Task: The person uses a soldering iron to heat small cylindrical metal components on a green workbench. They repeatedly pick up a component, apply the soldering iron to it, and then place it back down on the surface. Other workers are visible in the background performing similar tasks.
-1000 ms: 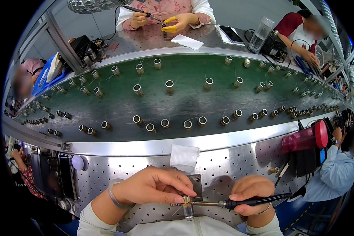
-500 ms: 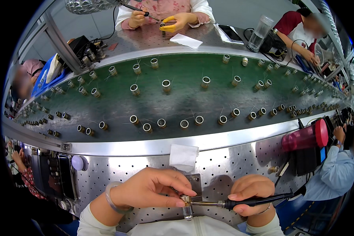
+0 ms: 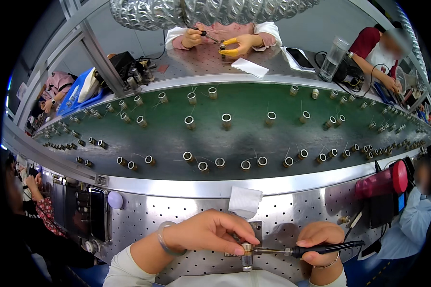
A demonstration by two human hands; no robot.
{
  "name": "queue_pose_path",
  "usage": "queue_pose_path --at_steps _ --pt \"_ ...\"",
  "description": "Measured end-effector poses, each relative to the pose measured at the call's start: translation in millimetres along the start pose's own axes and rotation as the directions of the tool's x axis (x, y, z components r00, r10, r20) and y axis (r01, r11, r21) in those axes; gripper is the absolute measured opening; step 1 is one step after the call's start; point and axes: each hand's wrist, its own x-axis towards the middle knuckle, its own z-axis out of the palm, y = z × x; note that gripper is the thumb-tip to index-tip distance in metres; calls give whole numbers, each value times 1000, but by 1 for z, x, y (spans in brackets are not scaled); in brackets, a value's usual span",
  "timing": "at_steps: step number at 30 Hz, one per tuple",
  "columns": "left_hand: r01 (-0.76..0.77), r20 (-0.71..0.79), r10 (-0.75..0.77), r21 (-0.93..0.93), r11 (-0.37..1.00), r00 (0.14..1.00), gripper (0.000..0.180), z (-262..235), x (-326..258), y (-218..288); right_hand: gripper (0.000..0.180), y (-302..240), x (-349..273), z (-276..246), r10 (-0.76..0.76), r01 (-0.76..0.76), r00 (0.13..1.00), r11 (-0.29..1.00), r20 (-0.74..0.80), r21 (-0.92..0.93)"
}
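My left hand (image 3: 213,234), with a pale bangle at its wrist, pinches a small metal cylinder (image 3: 247,261) near its top, between thumb and fingertips. The cylinder stands roughly upright, close to my body. My right hand (image 3: 321,237) grips the black handle of a soldering iron (image 3: 316,250). Its metal shaft lies nearly level, pointing left, and the tip meets the upper part of the cylinder by my left thumb. Whether the tip touches metal is too small to tell. Behind my left fingers, a small metal plate (image 3: 257,230) is partly covered.
Beyond the perforated metal table (image 3: 148,215) runs a green belt (image 3: 249,143) bearing many small cylinders with thin wires. A folded white cloth (image 3: 245,201), a lilac round object (image 3: 115,200) and a red-lidded pink container (image 3: 380,180) lie around me. Co-workers sit opposite and at both sides.
The whole view has shifted, so the scene sits lower and further right, and more of the foil duct shows. Both hands keep their holds, with the iron's tip still at the cylinder.
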Motion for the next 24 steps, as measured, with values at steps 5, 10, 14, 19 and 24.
queue_pose_path --at_steps 5,10,14,19,24 --pt "1 -13 -1 21 1000 1000 33 -2 -1 -1 22 -3 1 0 62 -61 998 997 15 -46" --pt "-3 -5 3 6 1000 1000 32 -3 0 -1 22 -5 2 1 81 -81 996 997 26 -13" --pt "-16 -6 16 -12 1000 1000 33 -2 0 -2 23 -4 3 -2 57 -55 997 998 55 -36" --pt "-18 -4 18 -17 1000 1000 33 -3 -1 -3 23 -2 2 1 44 -45 998 999 37 10" --pt "-9 2 9 -15 1000 1000 32 -3 0 -2 23 -4 3 -1 72 -72 996 997 49 -2"
